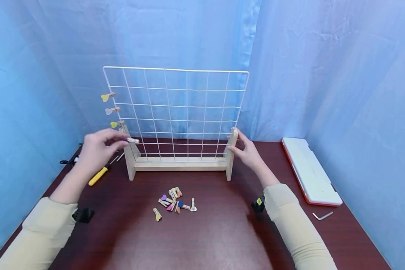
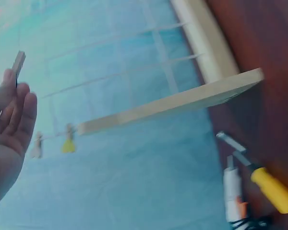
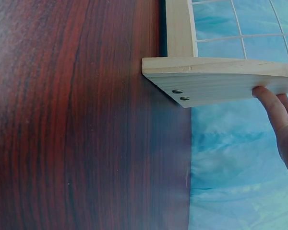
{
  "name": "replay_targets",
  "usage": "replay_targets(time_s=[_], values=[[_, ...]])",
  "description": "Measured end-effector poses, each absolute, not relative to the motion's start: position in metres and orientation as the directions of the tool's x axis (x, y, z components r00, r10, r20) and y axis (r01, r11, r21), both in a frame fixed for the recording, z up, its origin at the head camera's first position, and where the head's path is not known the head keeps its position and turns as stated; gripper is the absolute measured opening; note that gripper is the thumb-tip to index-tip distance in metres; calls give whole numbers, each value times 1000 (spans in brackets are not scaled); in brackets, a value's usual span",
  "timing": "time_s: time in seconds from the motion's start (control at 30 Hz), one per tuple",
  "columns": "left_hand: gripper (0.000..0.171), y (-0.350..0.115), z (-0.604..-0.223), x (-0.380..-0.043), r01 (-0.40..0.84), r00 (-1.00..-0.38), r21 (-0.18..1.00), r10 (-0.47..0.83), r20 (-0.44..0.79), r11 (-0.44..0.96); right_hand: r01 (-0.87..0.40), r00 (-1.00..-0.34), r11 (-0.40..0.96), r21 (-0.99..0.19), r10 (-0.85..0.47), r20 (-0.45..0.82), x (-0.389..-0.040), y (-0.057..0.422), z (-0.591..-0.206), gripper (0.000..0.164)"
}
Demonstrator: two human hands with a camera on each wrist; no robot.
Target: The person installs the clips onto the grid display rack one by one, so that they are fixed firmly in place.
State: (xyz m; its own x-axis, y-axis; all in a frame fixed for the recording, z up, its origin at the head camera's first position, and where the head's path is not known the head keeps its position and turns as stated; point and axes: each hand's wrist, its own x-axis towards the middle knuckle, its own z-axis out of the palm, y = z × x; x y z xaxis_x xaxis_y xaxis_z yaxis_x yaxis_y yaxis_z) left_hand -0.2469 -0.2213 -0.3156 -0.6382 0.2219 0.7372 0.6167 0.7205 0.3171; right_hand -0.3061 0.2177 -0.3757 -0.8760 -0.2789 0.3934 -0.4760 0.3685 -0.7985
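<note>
Tabletop [image 1: 209, 240] in the head view carries a wooden stand [image 1: 180, 165] near its far edge, with a white wire grid [image 1: 187, 70] rising from it. Three heart clips [image 1: 105, 98] sit one above another on the grid's left side: yellow, white, then yellow. Of the two hands, the left hand [image 1: 98, 148] pinches a clothespin [image 1: 133, 141] in front of the grid's lower left part; whether it touches the wire cannot be told. The right hand [image 1: 249, 152] grips the stand's right upright near its top. A loose pile of pegs [image 1: 173, 194] lies around the middle of the tabletop, and a yellow peg [image 1: 157, 215] lies just beside it. A yellow screwdriver [image 1: 98, 176] lies near the left edge; a white case [image 1: 310, 170] and a hex key [image 1: 322, 216] lie near the right edge.

From the left wrist, the clothespin sticks up past the fingertips, and the screwdriver lies beside a blurred white item [image 2: 233, 191].

From the right wrist, a digit presses the upright's outer face, which bears two screws [image 3: 177, 91] near its foot.
</note>
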Motion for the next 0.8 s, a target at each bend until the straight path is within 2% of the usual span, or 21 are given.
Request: replay_targets(time_s=[0.17, 0.3, 0.4, 0.57, 0.8], values=[[15, -230, -284, -255, 534, -671, 523, -44, 741, 664, -480, -874, 362, -799, -280, 398, -306, 218, -376, 62], [19, -237, -260, -264, 468, -716, 723, -260, 647, 508, -482, -872, 358, -799, -282, 400, -306, 218, -377, 62], [22, -241, -244, -270, 435, -732, 808, -367, 574, 397, -484, -871, 357, -799, -284, 401, -307, 218, -377, 62], [25, -246, -227, -280, 415, -738, 868, -458, 496, 272, -486, -870, 356, -798, -287, 402, -309, 219, -378, 62], [31, -245, -219, -293, 366, -767, 888, -450, 456, 277, -490, -866, 344, -801, -292, 405, -309, 218, -377, 62]])
